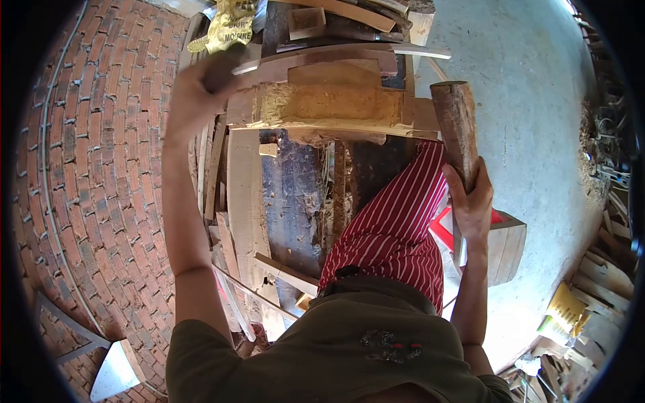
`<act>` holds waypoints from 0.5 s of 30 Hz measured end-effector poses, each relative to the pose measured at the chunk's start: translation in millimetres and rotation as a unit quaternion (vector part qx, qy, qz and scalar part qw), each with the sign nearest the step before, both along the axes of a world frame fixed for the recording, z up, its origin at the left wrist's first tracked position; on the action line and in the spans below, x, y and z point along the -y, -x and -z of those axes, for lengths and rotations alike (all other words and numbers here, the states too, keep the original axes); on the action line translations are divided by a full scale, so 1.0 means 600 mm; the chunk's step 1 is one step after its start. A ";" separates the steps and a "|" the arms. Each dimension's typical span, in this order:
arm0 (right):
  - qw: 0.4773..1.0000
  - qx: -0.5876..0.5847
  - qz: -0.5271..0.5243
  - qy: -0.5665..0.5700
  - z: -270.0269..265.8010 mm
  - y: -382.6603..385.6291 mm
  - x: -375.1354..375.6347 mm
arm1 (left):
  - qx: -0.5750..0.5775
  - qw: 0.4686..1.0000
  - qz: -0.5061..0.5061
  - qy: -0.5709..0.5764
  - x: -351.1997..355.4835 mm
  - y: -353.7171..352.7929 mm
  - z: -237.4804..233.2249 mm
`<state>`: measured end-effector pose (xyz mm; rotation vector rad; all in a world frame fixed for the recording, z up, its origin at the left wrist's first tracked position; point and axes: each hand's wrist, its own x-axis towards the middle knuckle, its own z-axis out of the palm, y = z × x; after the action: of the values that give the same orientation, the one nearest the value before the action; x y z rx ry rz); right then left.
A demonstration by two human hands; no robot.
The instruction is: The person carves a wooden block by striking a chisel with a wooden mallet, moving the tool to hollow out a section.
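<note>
My right hand (470,201) is wrapped round the lower end of a wooden club (455,117), a thick, rough billet held upright. At the upper left, my left hand (191,97) is closed on a dark, rounded thing (225,69), blurred, whose kind I cannot make out. Between the hands lies a pale, yellowish block of wood (329,104) with a rough-cut face. Behind it a curved brown wooden piece (329,62) rests across the bench. My left hand is just left of these pieces; the club stands by their right end.
A yellow printed bag (232,23) and a small wooden box (307,23) lie at the far end. Below the block is a dark, stained surface (292,195) with chips. A brick wall (101,168) rises on the left. On the right, a wooden stool (507,248) stands on the concrete floor (531,134).
</note>
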<state>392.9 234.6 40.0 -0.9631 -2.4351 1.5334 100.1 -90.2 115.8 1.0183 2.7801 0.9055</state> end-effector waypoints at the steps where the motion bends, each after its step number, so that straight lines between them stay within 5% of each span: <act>1: 1.000 -0.005 0.006 0.008 -0.007 0.003 0.001 | 0.053 0.994 -0.035 -0.085 0.000 -0.006 -0.032; 3: 1.000 -0.008 0.008 0.006 -0.011 0.010 0.000 | 0.102 0.978 -0.077 -0.167 -0.015 -0.016 -0.084; 5: 1.000 -0.011 0.006 0.007 -0.014 0.019 0.001 | 0.190 0.836 0.092 -0.506 -0.075 -0.039 -0.099; 9: 0.999 -0.032 0.007 0.017 -0.020 0.029 0.007 | 0.254 0.756 -0.004 -0.603 -0.134 -0.056 -0.045; 15: 1.000 -0.020 -0.022 0.005 -0.019 0.021 0.007 | 0.210 0.784 -0.023 -0.584 -0.167 -0.077 0.022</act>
<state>380.2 230.3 51.4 -0.8769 -2.4403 1.5646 146.3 9.9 102.7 0.5899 1.6757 2.5720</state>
